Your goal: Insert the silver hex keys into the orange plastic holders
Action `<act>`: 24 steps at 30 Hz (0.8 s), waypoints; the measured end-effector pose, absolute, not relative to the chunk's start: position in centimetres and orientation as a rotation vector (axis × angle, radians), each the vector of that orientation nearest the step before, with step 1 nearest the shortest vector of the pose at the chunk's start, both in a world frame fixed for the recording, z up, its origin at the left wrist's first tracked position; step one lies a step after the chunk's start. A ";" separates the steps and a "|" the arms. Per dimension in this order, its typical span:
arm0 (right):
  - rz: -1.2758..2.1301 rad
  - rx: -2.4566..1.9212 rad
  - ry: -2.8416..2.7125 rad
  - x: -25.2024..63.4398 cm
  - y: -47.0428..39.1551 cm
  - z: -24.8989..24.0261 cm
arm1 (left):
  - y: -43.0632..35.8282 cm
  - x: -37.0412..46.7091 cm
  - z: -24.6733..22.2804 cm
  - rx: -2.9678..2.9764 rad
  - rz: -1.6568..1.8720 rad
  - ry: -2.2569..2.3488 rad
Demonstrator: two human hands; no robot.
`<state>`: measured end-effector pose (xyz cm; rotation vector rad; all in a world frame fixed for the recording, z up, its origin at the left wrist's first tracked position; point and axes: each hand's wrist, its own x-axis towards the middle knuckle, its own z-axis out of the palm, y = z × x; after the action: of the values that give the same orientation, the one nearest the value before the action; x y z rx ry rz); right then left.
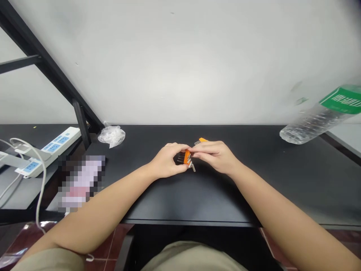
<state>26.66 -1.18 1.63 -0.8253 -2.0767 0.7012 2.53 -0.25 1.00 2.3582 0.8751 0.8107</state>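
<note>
My left hand (168,161) is curled around an orange hex key holder (186,156), gripping it between thumb and fingers just above the desk. Dark key shafts stick out of its left side, and silver bent ends, one hex key (193,167) among them, show on the right. My right hand (213,154) is pinched at the holder's right side, its fingertips against the key ends. What lies between those fingertips is hidden. Behind my right hand, partly covered by it, lies a second orange holder (202,140) with thin metal shafts pointing left.
The black desk (203,203) meets a pale wall. Crumpled clear plastic (112,135) lies at the back left, with a blurred-out flat object (83,180) nearer. A power strip (53,148) with white cables is further left. A large clear bottle with a green label (316,118) stands right.
</note>
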 end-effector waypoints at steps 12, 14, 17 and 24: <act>0.627 -0.809 -2.175 26.9 -0.9 0.9 | -0.5 2.6 1.2 2.224 0.751 0.817; 0.653 -0.809 -2.161 26.9 -0.9 1.0 | -0.6 2.6 1.2 2.188 0.768 0.788; 0.665 -0.792 -2.118 26.6 -0.8 0.8 | -0.6 2.7 1.2 2.191 0.784 0.771; 0.751 -0.833 -2.053 26.0 -0.8 0.6 | -0.3 2.7 1.3 2.295 0.770 0.857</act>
<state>26.04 -0.80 0.57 -0.8333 -2.0528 0.7511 2.73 -0.27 1.29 2.2955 0.8574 0.7697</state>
